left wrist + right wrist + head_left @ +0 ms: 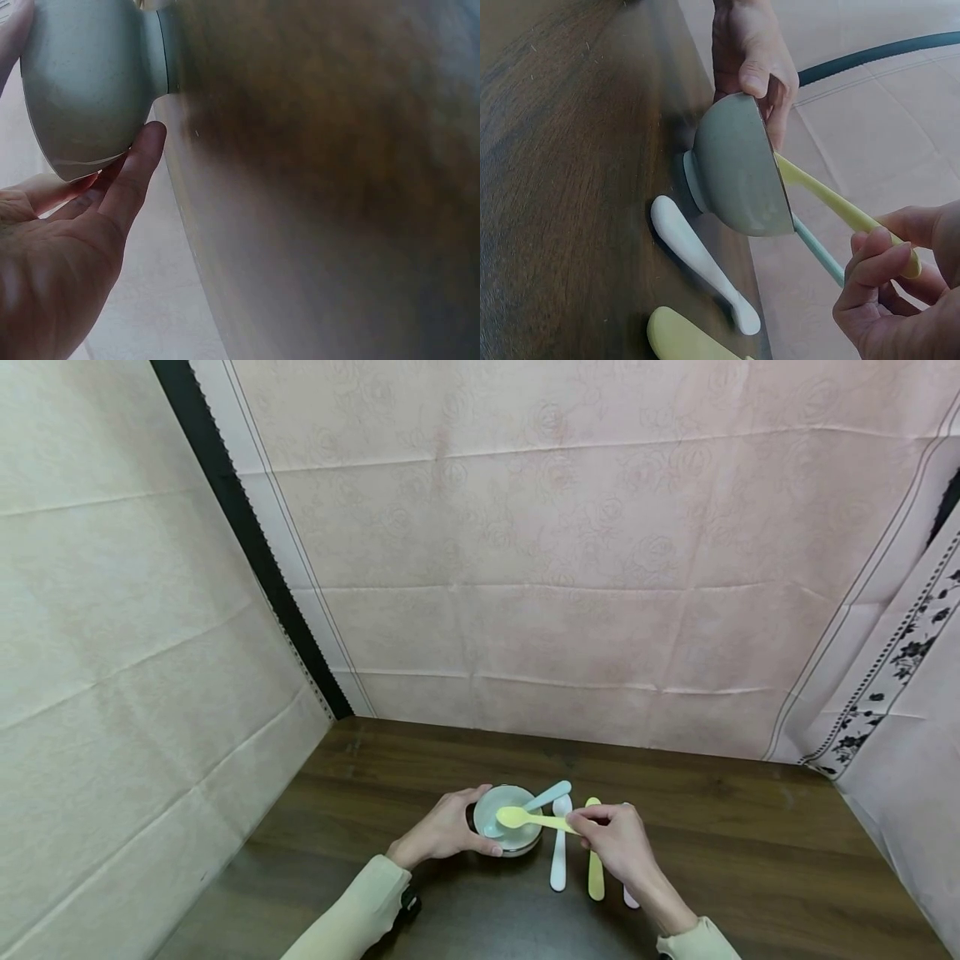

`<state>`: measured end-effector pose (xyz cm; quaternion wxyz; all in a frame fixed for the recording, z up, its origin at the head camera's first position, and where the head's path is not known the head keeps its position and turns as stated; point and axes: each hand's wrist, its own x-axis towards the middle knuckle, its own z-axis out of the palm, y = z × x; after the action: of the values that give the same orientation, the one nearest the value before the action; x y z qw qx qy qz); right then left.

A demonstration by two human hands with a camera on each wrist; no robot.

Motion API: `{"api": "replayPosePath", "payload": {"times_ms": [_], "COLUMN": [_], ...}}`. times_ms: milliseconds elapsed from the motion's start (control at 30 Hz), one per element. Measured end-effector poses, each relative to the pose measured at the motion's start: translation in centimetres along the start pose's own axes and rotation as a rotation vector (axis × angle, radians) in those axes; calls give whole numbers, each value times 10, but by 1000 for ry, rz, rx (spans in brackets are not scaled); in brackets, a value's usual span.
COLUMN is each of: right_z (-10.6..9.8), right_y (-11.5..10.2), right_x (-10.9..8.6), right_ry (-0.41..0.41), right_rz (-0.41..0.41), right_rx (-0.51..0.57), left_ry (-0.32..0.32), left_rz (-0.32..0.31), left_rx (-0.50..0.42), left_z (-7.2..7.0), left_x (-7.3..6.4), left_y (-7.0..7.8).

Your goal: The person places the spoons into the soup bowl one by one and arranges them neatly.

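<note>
My left hand point(448, 827) grips the side of a pale grey-green bowl point(739, 172), thumb at the near rim and fingers round the far side. Inside the bowl leans a light blue spoon point(551, 794), its handle sticking out over the right rim. Between thumb and fingers, my right hand point(617, 842) pinches the handle of a yellow spoon point(516, 817). That spoon's head is over the bowl's opening in the head view; in the right wrist view the rim hides the head. In the left wrist view, fingers touch the bowl's outer wall point(82, 90).
Right of the bowl, a white spoon point(558, 862) and a yellow-green spoon point(596, 877) lie side by side on the dark wooden table point(420, 752). A pale pink utensil point(630, 899) lies partly under my right hand. Cloth curtains point(525, 568) enclose the back and sides.
</note>
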<state>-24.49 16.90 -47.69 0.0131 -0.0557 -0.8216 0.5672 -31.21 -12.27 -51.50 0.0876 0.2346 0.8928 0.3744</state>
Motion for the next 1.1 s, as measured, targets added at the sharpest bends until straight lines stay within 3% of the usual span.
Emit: {"api": "replayPosePath", "payload": {"times_ms": [533, 833, 1100], "right_z": [16, 19, 23], "right_y": [4, 5, 8], "right_x": [7, 12, 15], "right_ry": [-45, -56, -63], "right_rz": [2, -20, -10], "right_rx": [14, -10, -15], "left_ry": [4, 8, 7], "left_rz": [5, 13, 30], "left_rx": [5, -39, 50], "left_z": [0, 0, -3], "left_x": [-1, 2, 1], "left_y": [1, 0, 3]}}
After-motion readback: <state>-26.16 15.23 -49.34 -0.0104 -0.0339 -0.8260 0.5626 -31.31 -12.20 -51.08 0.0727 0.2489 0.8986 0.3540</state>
